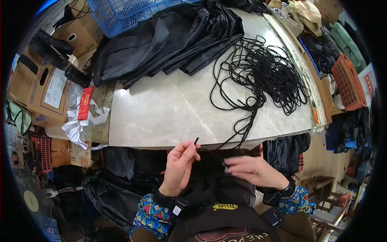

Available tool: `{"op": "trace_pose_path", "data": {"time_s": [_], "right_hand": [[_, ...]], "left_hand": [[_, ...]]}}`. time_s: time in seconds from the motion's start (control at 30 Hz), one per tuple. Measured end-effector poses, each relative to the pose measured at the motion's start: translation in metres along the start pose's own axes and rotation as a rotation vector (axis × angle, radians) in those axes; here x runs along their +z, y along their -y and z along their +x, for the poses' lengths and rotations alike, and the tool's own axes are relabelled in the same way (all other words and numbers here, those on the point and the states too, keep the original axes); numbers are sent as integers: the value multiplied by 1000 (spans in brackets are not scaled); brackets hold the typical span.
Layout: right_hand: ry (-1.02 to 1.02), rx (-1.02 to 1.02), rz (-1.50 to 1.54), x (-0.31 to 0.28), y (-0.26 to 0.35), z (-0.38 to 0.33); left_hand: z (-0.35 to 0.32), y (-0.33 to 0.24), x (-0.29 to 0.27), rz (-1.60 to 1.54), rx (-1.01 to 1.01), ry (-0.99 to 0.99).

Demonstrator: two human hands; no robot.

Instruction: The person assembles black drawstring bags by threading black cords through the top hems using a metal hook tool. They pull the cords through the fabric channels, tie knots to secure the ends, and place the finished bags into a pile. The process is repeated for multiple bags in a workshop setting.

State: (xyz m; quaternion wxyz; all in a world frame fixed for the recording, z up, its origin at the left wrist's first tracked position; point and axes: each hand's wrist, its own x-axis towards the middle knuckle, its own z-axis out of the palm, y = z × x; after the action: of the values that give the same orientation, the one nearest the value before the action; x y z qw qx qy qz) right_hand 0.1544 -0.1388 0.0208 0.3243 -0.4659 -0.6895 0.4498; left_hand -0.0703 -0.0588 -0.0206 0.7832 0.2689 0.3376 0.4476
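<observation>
Evidently, the article under handling is a black cord [278,76]. From where I stand, most of it lies in a loose, tangled heap on the right part of the pale worktop [161,111], with strands trailing over the near edge toward the seated person's front. One cord tip [196,141] stands up from the left hand [179,169], where thumb and forefinger are pressed together on it, leaving only a short stub proud. The right hand [258,171] is beside it, fingers extended and blurred; whether they grip anything I cannot tell, dark cord being hard to separate from the dark apron [201,193].

Assessment of handling: the cord appears light, thin and limp, bending freely into small loops. It should tolerate firm pinching and is unlikely to break; the surface may be slightly slick. Recommended hold is close behind the tip, since a longer free length would probably droop. Risk noted: the crossed loops could snag if a strand were pulled briskly, so a steady draw on a single strand seems advisable.

Adjacent items: folded black fabric [161,46] behind, at the left of the heap, and a blue basket [121,14] beyond it.
</observation>
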Motion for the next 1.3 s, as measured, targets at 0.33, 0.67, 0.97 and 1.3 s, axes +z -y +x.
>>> {"op": "trace_pose_path", "data": {"time_s": [0.33,0.67,0.97,1.3], "right_hand": [[-309,175,95,16,23,27],[48,553,656,7,24,28],[29,454,452,10,25,32],[-67,-31,-109,27,27,25]], "left_hand": [[-16,-8,33,1,-306,-18],[-20,1,27,183,-135,-11],[-24,-4,29,263,-101,50],[-12,-7,33,761,236,26]]}}
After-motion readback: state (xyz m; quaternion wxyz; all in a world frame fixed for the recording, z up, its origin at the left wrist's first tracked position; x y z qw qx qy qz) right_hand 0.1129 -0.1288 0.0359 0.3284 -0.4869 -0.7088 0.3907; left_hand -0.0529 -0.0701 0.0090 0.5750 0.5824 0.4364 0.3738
